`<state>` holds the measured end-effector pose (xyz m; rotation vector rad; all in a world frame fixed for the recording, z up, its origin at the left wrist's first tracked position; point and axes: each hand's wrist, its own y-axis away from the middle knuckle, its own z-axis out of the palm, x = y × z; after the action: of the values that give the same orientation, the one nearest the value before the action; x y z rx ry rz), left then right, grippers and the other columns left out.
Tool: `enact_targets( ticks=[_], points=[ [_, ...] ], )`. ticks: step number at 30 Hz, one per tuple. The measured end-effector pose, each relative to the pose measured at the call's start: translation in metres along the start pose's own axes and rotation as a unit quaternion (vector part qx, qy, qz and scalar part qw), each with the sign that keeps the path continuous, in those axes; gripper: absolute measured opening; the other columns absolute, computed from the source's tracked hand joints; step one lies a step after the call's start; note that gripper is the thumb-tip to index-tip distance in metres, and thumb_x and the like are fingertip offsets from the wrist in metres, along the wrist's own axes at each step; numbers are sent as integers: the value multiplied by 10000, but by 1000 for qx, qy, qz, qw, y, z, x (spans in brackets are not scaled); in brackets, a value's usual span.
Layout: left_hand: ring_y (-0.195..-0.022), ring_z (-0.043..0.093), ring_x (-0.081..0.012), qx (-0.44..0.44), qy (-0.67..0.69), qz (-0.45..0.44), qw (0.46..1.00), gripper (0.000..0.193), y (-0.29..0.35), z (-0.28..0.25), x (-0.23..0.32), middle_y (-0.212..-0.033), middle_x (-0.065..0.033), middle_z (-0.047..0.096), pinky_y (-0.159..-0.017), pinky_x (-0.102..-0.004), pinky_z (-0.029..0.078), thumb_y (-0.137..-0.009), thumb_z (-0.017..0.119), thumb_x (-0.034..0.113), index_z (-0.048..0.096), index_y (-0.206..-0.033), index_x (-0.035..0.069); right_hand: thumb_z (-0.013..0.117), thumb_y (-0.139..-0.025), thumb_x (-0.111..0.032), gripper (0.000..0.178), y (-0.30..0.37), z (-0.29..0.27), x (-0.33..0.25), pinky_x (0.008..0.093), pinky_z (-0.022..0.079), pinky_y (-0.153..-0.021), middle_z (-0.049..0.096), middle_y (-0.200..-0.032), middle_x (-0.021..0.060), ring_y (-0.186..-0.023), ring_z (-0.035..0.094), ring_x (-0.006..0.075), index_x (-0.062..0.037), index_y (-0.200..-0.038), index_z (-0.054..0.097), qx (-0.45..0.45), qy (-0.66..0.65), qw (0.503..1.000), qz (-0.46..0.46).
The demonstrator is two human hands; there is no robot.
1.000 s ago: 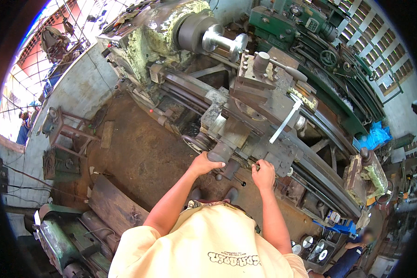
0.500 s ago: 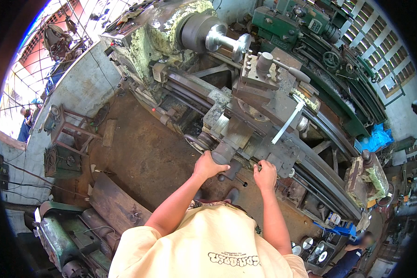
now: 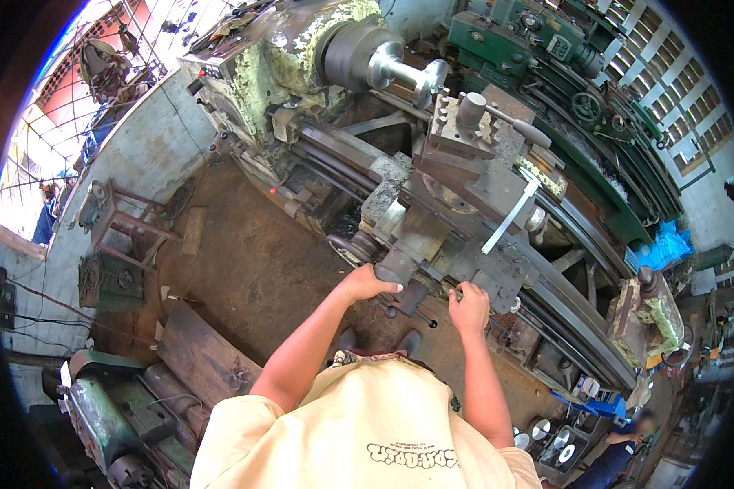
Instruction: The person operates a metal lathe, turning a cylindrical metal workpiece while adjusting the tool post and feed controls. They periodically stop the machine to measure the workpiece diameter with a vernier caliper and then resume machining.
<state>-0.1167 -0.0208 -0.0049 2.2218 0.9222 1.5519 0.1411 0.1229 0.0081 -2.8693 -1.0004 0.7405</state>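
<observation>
A large metal lathe runs diagonally before me. My left hand [image 3: 367, 284] is closed round the end of the grey cylindrical cross-slide dial [image 3: 400, 265], thumb pointing right; its other fingers are mostly hidden. On the carriage's near edge, my right hand [image 3: 470, 308] is curled round a small lever, largely covered by the fingers. Beyond them stands the tool post [image 3: 465, 122] with its long handle. A shiny flanged shaft [image 3: 408, 75] sticks out of the dark chuck [image 3: 355, 55], its flange just left of the tool post. A steel caliper-like tool [image 3: 510, 216] lies across the carriage.
A handwheel [image 3: 351, 248] sits left of my left hand. The tailstock [image 3: 648, 318] stands at the bed's right end. Behind is a green lathe [image 3: 546, 81]; another green machine [image 3: 122, 416] is at lower left. A person [image 3: 616, 452] is at lower right, near metal discs [image 3: 559, 444].
The view has shifted slightly, so the lathe sits a little more to the right. My left wrist has tilted a little; both hands keep their places on the carriage.
</observation>
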Motion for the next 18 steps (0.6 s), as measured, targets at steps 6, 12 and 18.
enact_targets(
  ticks=[6, 12, 18],
  points=[
    [-1388, 517, -369, -112, 201, -81, 970, 1015, 4, -19, -2, -1542, -217, 529, -1112, -519, 432, -800, 837, 599, 505, -1493, -63, 766, -880, -190, 173, 0, 0, 1, 488, 509, -928, 735, -982, 167, -977, 666, 388, -35, -932, 708, -5, 12, 1000, -2],
    [-1358, 538, -344, -133, 244, -70, 958, 1018, 15, -20, 9, -1503, -227, 557, -1123, -472, 413, -807, 824, 601, 500, -1496, -76, 769, -876, -191, 177, 1, 2, 3, 488, 510, -925, 732, -974, 167, -973, 667, 387, -35, -930, 705, -3, 0, 1000, -3],
    [-1297, 587, -311, -93, 195, -50, 975, 996, 14, -14, 10, -1433, -223, 609, -1089, -424, 453, -786, 852, 560, 525, -1457, -99, 772, -873, -189, 176, 1, 1, 2, 485, 510, -920, 731, -960, 170, -949, 671, 389, -33, -913, 701, 6, 5, 1000, -14]
  ],
)
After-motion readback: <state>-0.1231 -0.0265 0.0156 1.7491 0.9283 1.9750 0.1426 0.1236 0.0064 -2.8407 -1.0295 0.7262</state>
